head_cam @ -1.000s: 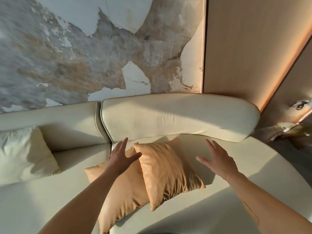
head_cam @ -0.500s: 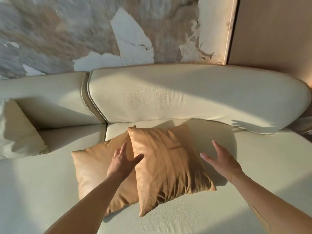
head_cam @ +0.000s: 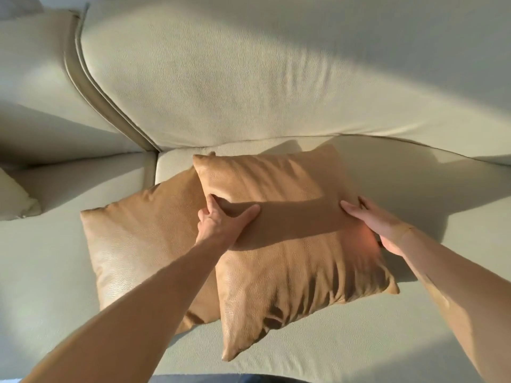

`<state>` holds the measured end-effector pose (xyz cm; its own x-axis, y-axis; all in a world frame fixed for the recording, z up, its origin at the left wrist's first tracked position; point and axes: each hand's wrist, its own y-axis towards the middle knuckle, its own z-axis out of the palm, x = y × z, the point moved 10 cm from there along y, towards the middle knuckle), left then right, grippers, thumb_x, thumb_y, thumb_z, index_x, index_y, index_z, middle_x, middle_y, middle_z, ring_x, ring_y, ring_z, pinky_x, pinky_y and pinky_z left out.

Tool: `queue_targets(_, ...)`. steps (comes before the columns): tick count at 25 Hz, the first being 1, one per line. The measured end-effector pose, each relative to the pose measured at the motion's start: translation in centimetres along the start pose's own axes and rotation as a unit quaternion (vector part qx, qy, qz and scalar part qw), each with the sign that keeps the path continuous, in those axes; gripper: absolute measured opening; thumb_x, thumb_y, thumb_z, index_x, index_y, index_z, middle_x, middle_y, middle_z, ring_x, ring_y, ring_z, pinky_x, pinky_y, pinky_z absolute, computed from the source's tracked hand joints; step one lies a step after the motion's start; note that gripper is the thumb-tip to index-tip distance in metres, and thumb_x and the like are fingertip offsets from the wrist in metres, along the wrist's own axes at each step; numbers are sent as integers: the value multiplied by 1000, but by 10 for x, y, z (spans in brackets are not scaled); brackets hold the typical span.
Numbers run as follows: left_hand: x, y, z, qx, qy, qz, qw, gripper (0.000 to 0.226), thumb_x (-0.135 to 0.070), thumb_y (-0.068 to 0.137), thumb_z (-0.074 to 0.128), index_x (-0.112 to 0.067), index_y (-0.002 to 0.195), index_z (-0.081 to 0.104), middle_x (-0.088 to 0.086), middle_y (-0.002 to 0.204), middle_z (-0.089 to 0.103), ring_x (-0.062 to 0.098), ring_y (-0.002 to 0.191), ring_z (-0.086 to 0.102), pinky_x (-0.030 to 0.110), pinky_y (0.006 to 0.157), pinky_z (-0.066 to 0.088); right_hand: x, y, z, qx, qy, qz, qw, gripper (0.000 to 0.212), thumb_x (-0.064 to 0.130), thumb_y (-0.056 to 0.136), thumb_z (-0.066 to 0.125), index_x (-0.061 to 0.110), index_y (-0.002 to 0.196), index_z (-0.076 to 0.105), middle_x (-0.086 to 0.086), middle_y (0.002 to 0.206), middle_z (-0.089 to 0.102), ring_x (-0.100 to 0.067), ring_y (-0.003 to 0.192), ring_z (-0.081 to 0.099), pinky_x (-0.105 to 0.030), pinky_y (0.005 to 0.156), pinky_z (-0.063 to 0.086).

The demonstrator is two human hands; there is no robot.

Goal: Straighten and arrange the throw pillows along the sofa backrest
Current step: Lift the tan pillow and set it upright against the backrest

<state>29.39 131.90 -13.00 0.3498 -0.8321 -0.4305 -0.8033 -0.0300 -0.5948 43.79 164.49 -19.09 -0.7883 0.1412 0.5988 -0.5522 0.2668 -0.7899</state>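
Two tan leather throw pillows lie flat on the cream sofa seat [head_cam: 359, 341]. The upper pillow [head_cam: 290, 272] overlaps the right part of the lower pillow [head_cam: 138, 244]. My left hand [head_cam: 221, 225] grips the upper pillow's left edge, thumb on top and fingers tucked under it. My right hand [head_cam: 378, 225] grips its right edge, thumb on top and fingers round the side. The cream backrest [head_cam: 262, 78] rises just behind both pillows.
A cream pillow [head_cam: 13, 200] shows its corner at the far left on the seat. A piped seam [head_cam: 91, 87] splits the backrest into two cushions. Open seat lies to the right of the tan pillows.
Both hands were open above the pillows; now they have come down and taken hold of the upper pillow's two side edges. The view has moved closer to the sofa.
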Motion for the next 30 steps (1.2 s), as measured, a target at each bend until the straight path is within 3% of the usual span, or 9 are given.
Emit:
queue_targets(3,-15,-4,0,5,-8,0,1000,124,-72,58,73,-26,153,8,11,143,32,33,130,42,52,104,43,5,-9,3,20,66,15,998,65,35,77,77,16,129,43,1,111,62,-21,101,60,-39,97,44)
queue_targets(6,-48,-16,-4,8,2,48,999,124,-62,61,79,-24,153,5,9,145,30,32,133,39,50,107,40,11,-21,-2,28,84,20,996,78,43,57,90,19,123,58,-1,121,67,-23,116,60,-46,109,38)
queue_targets(8,-80,-24,-8,3,3,89,996,125,-58,60,81,-26,153,3,8,145,30,30,134,38,49,107,41,15,-33,-21,-2,116,3,993,57,36,61,88,30,112,62,2,121,66,-21,119,57,-47,110,36)
queue_targets(9,-99,-30,-11,-1,-3,114,993,126,-56,60,83,-27,153,4,7,145,30,29,134,37,49,107,41,17,-41,-34,-18,140,1,990,60,36,58,90,33,110,60,3,122,66,-22,119,56,-49,110,37)
queue_targets(12,-157,-40,-15,-8,-32,179,983,123,-45,58,88,-28,151,10,1,147,36,24,133,42,41,104,43,28,-72,-76,-55,159,13,986,99,37,37,96,35,125,53,5,126,63,-23,121,54,-58,103,38)
queue_targets(17,-254,-52,11,54,-102,259,959,128,-22,54,90,-35,150,5,-9,139,40,19,128,44,29,91,41,58,-101,-170,-147,141,-42,978,94,18,52,93,27,132,44,5,127,59,-26,119,53,-63,100,37)
queue_targets(23,-318,-48,55,71,-112,287,949,130,-19,53,88,-39,149,2,-3,145,35,23,134,38,45,108,41,67,-94,-228,-250,183,-116,944,84,9,57,89,24,127,45,3,125,58,-25,113,57,-51,93,47)
queue_targets(27,-321,-42,82,91,-108,274,951,131,-23,52,87,-42,148,0,-1,145,38,27,132,42,50,104,45,51,-82,-239,-258,186,-119,940,61,4,68,82,21,118,50,-1,125,58,-25,114,56,-51,98,47)
queue_targets(30,-322,-40,91,100,-106,252,957,129,-29,48,85,-50,144,1,2,140,41,40,125,51,59,98,48,48,-71,-244,-250,179,-126,943,59,5,70,81,21,119,50,2,121,58,-22,112,56,-50,99,47)
